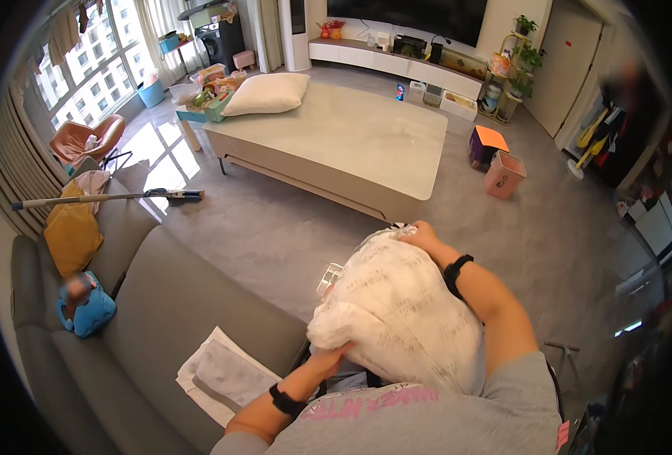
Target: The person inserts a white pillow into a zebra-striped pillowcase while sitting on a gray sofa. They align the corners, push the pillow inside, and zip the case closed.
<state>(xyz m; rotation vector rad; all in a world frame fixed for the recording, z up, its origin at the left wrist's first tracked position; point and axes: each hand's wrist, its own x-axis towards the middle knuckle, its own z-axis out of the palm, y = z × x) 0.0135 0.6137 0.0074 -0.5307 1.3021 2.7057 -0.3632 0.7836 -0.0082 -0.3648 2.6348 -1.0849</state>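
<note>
A plump white pillow (396, 307) with printed writing rests against my body, over my lap. My right hand (424, 236) grips its far corner, where the fabric is bunched and a small dark thing shows at the edge. Around the near left corner, my left hand (333, 359) is closed, with its fingers partly hidden under the pillow. On the sofa seat to my left lies a folded grey-and-white cloth (233, 369), flat and close to my left forearm.
A grey sofa (199, 284) runs along the left, with a mop (108, 197) over its far end. Ahead stands a coffee table (359, 131) bearing another white pillow (270, 94). A pink bin (505, 175) and an orange-topped box (488, 145) stand on the floor to the right.
</note>
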